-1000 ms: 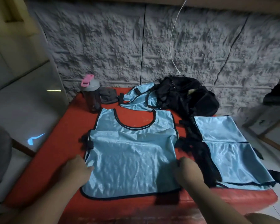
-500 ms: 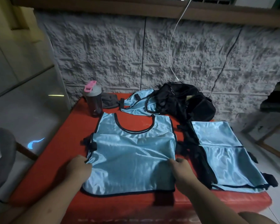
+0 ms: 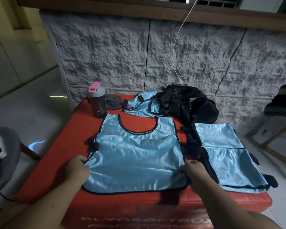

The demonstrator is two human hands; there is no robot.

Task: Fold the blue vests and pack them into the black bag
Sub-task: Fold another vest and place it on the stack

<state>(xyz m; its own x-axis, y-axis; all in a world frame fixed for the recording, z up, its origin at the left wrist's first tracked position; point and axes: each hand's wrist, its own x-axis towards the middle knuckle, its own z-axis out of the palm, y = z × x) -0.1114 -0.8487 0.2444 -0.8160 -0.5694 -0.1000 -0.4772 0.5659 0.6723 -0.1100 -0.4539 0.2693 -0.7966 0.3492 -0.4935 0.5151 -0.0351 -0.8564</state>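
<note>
While both hands grip the side hems of the blue vest (image 3: 135,156) spread flat in the middle of the red mat (image 3: 56,171), the left hand (image 3: 78,169) has its fingers curled round the left edge and the right hand (image 3: 196,172) pinches the right edge, thumb on top of the fabric. Its black-trimmed neckline faces the wall. Just right of it lies a second blue vest (image 3: 226,156), with black straps bunched in the gap between the two. A third vest (image 3: 139,106) sits crumpled at the far edge, touching the black bag (image 3: 188,103), which slumps against the textured grey wall (image 3: 122,55). Left of that crumpled vest are a grey cloth (image 3: 113,103) and a dark bottle (image 3: 97,101) with a pink lid, upright near the mat's far left corner. A white cable (image 3: 180,38) hangs down the wall toward the bag.
</note>
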